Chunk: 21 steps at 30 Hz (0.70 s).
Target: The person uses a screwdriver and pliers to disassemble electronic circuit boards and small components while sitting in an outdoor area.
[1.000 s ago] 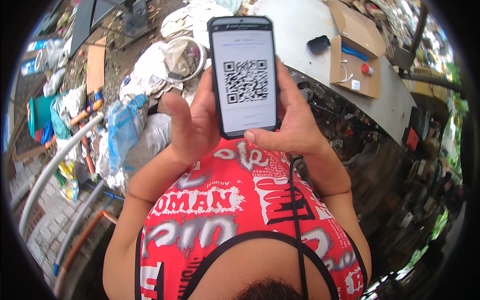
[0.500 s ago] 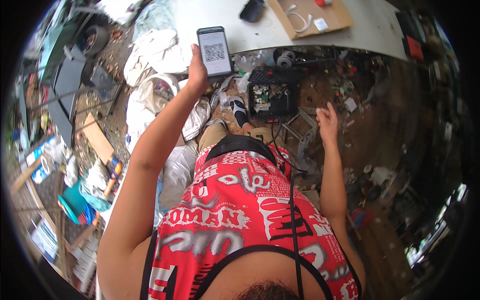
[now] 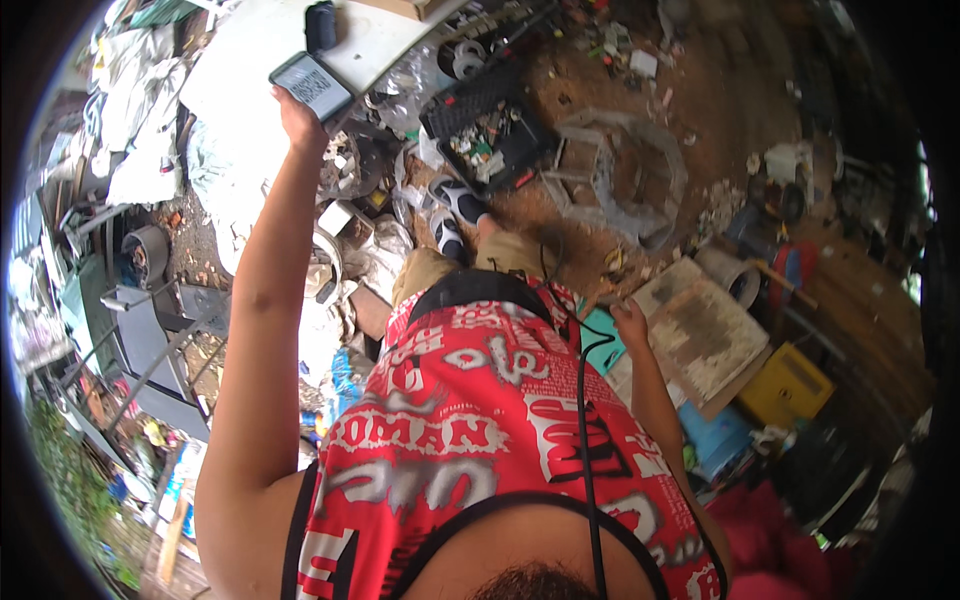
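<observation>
My left hand (image 3: 302,125) is stretched out at the far left and closed around a phone (image 3: 316,88), its lit screen facing up with a square black-and-white code on it. The phone is over the edge of a white table (image 3: 235,60), close to a small black tray-like thing (image 3: 320,27). Low beside my right hip hangs my right hand (image 3: 630,325), its fingers loosely apart and nothing visible in them. It is nearest to a flat teal thing (image 3: 600,342) and a worn, pale board (image 3: 705,322).
An open black case (image 3: 458,108) with small parts lies ahead of my feet. Right of it is a grey angular frame (image 3: 590,195). A yellow box (image 3: 788,385) and a blue bucket (image 3: 715,440) are at the right. A black cable (image 3: 582,420) runs down my front.
The view has swung to the right, so table and case sit further left. The phone, still in my left hand, is now further left and tilted. My right hand has dropped toward my hip.
</observation>
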### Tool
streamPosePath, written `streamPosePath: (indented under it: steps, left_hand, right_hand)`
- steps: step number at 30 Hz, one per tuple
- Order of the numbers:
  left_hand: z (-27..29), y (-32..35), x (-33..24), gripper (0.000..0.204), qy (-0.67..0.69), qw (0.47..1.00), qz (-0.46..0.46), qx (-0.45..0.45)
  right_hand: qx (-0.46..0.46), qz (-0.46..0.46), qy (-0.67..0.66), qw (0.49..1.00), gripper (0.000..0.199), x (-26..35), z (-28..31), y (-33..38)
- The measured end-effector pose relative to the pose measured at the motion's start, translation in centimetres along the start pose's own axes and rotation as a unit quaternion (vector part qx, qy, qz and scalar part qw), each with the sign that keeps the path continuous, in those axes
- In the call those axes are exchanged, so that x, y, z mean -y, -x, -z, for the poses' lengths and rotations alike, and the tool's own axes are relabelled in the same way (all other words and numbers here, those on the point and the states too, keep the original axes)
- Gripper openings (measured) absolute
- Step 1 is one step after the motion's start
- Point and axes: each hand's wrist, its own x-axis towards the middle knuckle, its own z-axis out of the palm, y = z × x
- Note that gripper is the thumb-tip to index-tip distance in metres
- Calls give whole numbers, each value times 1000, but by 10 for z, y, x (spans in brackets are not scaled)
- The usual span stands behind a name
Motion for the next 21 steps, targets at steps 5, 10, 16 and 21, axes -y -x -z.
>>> streamPosePath:
  steps: [5,10,16,21]
  left_hand:
    - [21,-50,28,82,-331,935,-89,-87]
    - [29,-50,6,97,-448,884,-78,-111]
    - [9,-34,8,107,-530,833,-58,-146]
    - [-20,-8,-3,104,-510,847,-18,-151]
  right_hand:
    - [-67,12,80,994,74,-125,-36,20]
    - [-13,-12,43,999,78,-95,-66,61]
    - [-68,-17,-4,998,73,-113,-86,81]
    - [-44,-19,-22,999,75,-123,-84,89]
